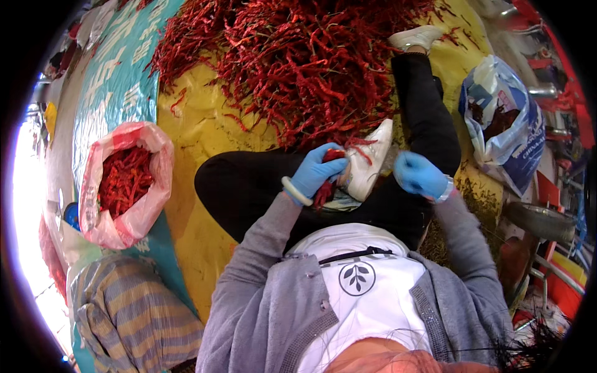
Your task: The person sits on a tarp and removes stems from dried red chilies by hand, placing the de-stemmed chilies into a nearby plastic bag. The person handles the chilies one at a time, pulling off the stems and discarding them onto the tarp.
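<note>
My left hand (pixel 318 170), in a blue glove with a pale bangle at the wrist, grips a small bunch of dried red chilli peppers (pixel 322 195) over my lap. Some chillies stick out past its fingers towards my white shoe (pixel 371 163). To the right of that shoe, my right hand (pixel 418 174), also gloved in blue, is raised above my thigh. Motion blurs its curled fingers, and I cannot make out whether anything is between them. Beyond my folded leg lies a large heap of long red chillies (pixel 308 70), reaching close to the left hand.
On the left stands a red-and-white plastic bag (pixel 161 186) of red chillies, near a striped cloth bundle (pixel 140 312). A blue-and-white sack (pixel 517 154) with darker chillies is at right. Stem scraps (pixel 480 200) litter the yellow sheet (pixel 200 126). A wheel (pixel 543 221) sits beyond.
</note>
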`<state>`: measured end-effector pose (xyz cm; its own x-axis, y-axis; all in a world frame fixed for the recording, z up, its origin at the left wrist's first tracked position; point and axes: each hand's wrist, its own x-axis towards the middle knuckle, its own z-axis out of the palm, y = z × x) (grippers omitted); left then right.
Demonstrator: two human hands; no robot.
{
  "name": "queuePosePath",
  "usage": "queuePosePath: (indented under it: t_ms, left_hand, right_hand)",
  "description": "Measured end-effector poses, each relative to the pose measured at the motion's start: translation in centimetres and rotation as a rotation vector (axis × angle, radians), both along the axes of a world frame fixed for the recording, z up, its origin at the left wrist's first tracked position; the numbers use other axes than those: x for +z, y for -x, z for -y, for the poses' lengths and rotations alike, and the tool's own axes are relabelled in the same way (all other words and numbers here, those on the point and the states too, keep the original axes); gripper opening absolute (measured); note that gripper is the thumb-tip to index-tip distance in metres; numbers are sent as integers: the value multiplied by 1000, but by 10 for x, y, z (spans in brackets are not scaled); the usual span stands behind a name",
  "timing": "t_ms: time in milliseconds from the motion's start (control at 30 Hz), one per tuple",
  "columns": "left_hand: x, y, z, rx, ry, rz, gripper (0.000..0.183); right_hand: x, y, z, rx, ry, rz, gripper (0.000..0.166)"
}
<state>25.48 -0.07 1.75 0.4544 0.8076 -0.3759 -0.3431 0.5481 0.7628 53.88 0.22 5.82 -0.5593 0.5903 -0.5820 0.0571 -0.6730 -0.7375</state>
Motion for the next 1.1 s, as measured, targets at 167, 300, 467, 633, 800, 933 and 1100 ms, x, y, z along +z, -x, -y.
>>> queuePosePath:
  t_ms: [167,300,467,633,800,933,1100]
  left_hand:
    - [-24,-7,-5,44,182,114,10]
    - [-24,-19,-14,70,214,85,10]
    - [-29,-13,-23,32,163,32,8]
    - [-42,-6,-19,182,241,61,8]
    - [-51,-4,-26,169,146,184,9]
    - [-26,-1,-35,281,67,313,14]
    - [1,8,-56,421,3,220,32]
  right_hand:
    - [50,-72,-4,874,-531,610,13]
    - [4,2,-82,99,-878,648,23]
    - [-105,79,-167,166,-816,1419,73]
    - [-156,61,-170,-154,-759,1143,64]
    - [-118,57,-125,-333,-770,588,52]
    - [-60,84,-90,-350,-771,234,42]
    - [-45,115,-63,-308,-867,238,37]
